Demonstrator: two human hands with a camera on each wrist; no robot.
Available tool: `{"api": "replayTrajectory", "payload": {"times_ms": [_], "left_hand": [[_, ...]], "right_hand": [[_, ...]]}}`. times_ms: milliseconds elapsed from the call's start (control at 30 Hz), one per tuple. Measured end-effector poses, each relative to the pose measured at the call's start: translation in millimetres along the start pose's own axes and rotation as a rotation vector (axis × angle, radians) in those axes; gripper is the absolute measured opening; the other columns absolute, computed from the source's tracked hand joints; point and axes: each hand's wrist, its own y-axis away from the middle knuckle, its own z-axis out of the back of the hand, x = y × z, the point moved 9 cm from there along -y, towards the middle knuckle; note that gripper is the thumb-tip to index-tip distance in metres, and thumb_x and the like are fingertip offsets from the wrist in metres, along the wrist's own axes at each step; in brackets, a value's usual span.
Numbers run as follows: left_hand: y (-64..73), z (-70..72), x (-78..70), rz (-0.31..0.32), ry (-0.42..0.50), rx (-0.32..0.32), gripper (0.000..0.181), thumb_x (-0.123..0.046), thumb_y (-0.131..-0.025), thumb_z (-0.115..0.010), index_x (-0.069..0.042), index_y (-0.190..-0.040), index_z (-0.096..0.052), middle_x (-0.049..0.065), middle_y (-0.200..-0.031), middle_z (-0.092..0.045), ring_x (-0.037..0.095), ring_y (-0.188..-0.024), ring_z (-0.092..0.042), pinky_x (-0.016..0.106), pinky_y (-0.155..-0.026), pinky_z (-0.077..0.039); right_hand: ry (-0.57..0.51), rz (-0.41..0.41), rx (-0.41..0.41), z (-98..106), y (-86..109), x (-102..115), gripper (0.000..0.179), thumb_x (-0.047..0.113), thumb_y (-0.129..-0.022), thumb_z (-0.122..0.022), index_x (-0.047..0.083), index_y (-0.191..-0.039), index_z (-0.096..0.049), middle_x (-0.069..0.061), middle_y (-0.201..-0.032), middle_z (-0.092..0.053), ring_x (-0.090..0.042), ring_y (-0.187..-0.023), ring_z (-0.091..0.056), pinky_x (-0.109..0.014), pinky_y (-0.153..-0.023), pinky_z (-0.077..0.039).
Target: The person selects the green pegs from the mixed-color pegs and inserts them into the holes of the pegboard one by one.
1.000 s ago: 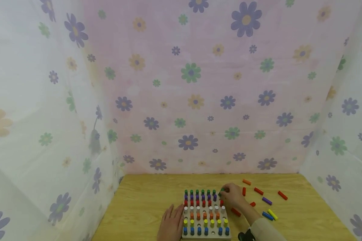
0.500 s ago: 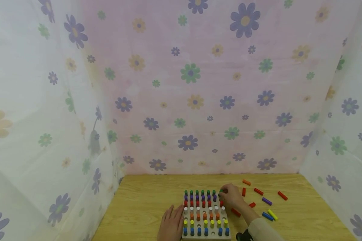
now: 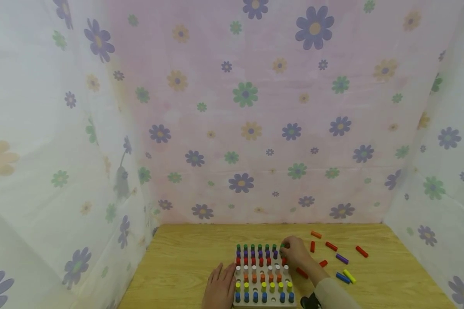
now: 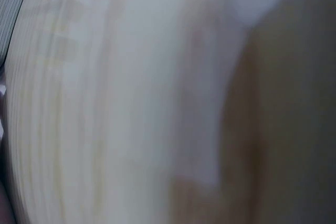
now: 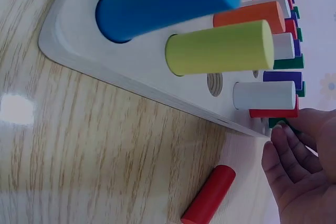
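A light wooden pegboard (image 3: 264, 305) holds rows of coloured pegs: green at the back, then purple, red, white, orange, yellow, and blue at the front. At its back right corner my right hand (image 3: 296, 252) pinches a green peg (image 3: 283, 246) between thumb and index finger. The right wrist view shows that peg upright at the board's far corner, its lower part hidden behind a red peg (image 5: 273, 113). My left hand (image 3: 219, 286) lies flat, fingers extended, against the board's left edge. The left wrist view is mostly a blurred pale surface.
Loose pegs lie on the wooden table (image 3: 185, 240) right of the board, among them an orange peg (image 3: 315, 234), several red ones, a purple peg (image 3: 342, 258), a blue peg (image 3: 343, 277) and a yellow peg (image 3: 349, 276). Flowered cloth (image 3: 255, 150) encloses the table's back and sides.
The green peg, tilted in the fingers a second ago, now stands upright at the end of the back row. My right hand has barely shifted; my left hand stays put.
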Motion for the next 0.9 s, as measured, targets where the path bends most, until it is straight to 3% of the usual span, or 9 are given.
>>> {"api": "replayTrajectory", "payload": {"times_ms": [200,400,633,900], "left_hand": [[0.5,4.5,-3.2,0.0,0.009,0.001,0.047,-0.041,-0.11,-0.04,-0.019,-0.148,-0.056,-0.001,-0.146,-0.059,0.036,-0.143,-0.042,0.057,-0.12,-0.034],[0.3,3.2,-1.4,-0.001,-0.006,0.008,0.047,-0.041,-0.11,-0.041,-0.019,-0.149,-0.055,-0.001,-0.146,-0.059,0.036,-0.143,-0.043,0.057,-0.119,-0.035],[-1.6,-0.8,0.4,-0.005,0.011,0.04,0.047,-0.04,-0.11,-0.041,-0.018,-0.149,-0.055,0.001,-0.147,-0.057,0.037,-0.144,-0.041,0.059,-0.12,-0.033],[-1.6,-2.2,-0.8,0.02,0.016,0.024,0.045,-0.037,-0.109,-0.043,-0.017,-0.148,-0.056,0.0,-0.148,-0.058,0.036,-0.144,-0.041,0.06,-0.121,-0.031]], "right_hand": [[-0.012,0.071,-0.019,3.0,1.7,1.2,0.004,-0.002,-0.092,-0.071,-0.003,-0.094,-0.074,-0.005,-0.082,-0.069,-0.016,-0.07,-0.062,-0.033,-0.059,-0.057],[-0.044,0.069,-0.019,16.9,11.8,-6.6,0.025,0.004,-0.094,-0.072,-0.006,-0.116,-0.069,-0.005,-0.088,-0.067,-0.016,-0.076,-0.061,-0.034,-0.063,-0.057],[0.025,0.178,0.008,40.4,30.1,-6.9,0.022,0.008,-0.093,-0.073,-0.005,-0.11,-0.069,-0.001,-0.087,-0.066,-0.01,-0.074,-0.058,-0.025,-0.061,-0.052],[0.026,0.205,0.061,69.6,55.3,-13.3,0.019,0.011,-0.094,-0.073,-0.003,-0.107,-0.069,0.001,-0.086,-0.064,-0.006,-0.073,-0.055,-0.024,-0.058,-0.05]]}}
